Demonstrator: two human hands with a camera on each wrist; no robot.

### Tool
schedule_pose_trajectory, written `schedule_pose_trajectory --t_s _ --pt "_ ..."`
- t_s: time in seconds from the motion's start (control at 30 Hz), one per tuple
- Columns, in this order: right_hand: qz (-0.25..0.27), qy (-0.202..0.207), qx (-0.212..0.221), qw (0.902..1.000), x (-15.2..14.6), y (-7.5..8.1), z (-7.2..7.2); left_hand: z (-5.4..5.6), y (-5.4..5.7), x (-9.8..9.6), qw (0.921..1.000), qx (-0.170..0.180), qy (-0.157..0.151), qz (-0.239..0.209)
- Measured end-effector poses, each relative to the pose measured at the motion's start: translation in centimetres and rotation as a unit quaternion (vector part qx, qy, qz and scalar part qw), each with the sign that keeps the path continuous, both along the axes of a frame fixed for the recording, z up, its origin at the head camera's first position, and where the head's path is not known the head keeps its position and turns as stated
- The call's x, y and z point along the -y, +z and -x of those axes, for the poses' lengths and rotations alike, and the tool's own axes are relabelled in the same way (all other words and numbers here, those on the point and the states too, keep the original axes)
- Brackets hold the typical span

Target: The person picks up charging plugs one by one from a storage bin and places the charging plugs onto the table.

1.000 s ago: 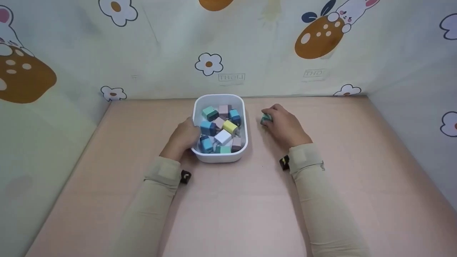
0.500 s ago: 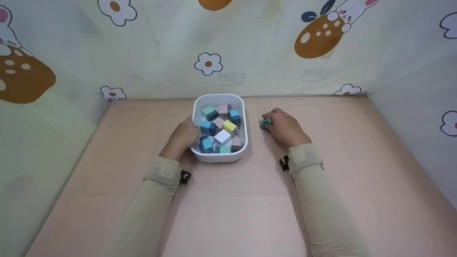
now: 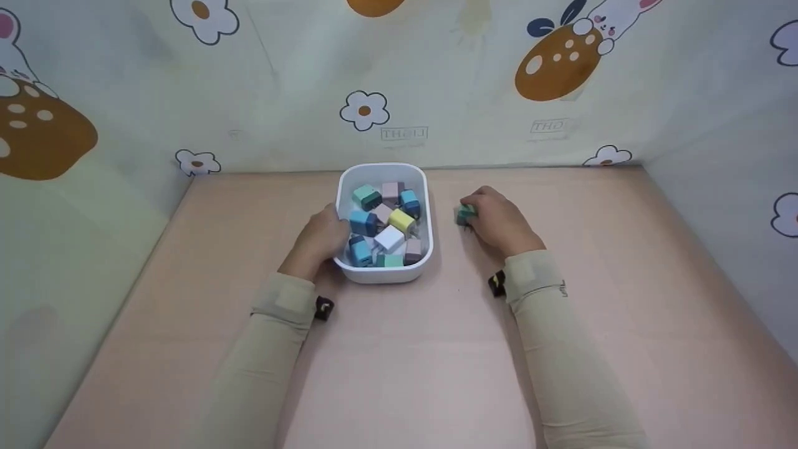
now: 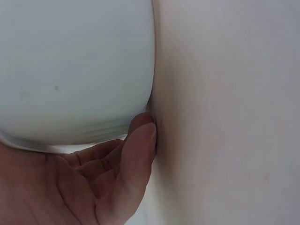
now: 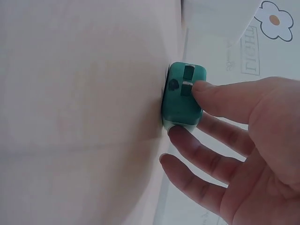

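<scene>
A white plastic tub (image 3: 383,276) stands on the table, filled with several small two-tone charger plugs (image 3: 389,239) in blue, mint, lilac, yellow and white. My left hand (image 3: 321,237) holds the tub's left side. In the left wrist view its thumb and curled fingers (image 4: 138,154) lie against the tub's outer wall (image 4: 75,70), low near the table. Right of the tub, my right hand (image 3: 502,221) pinches a green charger plug (image 5: 183,105) between thumb and fingers, close over the table. Two flat metal prongs show on its dark green face, and two of the fingers are spread below it.
A pale pink cloth covers the table (image 3: 399,374). Behind it and along both sides hang pale curtains (image 3: 449,75) printed with flowers and rabbits. Each wrist carries a small black camera (image 3: 497,284) at the sleeve cuff.
My right hand has shifted slightly toward me and turned the green charger plug a little, still pinching it by the table. My left hand and the tub have stayed in place.
</scene>
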State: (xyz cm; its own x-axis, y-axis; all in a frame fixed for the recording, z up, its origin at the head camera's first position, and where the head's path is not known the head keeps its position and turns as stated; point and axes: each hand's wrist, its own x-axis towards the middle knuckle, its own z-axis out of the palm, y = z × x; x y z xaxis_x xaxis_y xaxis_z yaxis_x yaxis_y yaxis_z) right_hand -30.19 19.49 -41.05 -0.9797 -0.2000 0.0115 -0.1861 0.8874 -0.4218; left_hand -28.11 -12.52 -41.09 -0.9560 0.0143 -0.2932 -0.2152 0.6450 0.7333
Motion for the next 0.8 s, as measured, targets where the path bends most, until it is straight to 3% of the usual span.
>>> schedule_pose_trajectory --t_s 0.33,0.57,0.8 --pt "0.023 -0.061 0.001 0.9979 0.38 0.13 0.05 0.07 0.12 0.02 0.9999 0.01 0.003 -0.003" --pt "0.012 -0.04 -0.011 0.9991 0.13 0.09 0.11 -0.07 0.07 0.13 0.9999 -0.009 -0.006 -0.002" --pt "0.02 -0.045 -0.008 0.9987 0.01 -0.02 0.16 -0.06 0.06 0.09 1.0 -0.003 -0.002 -0.004"
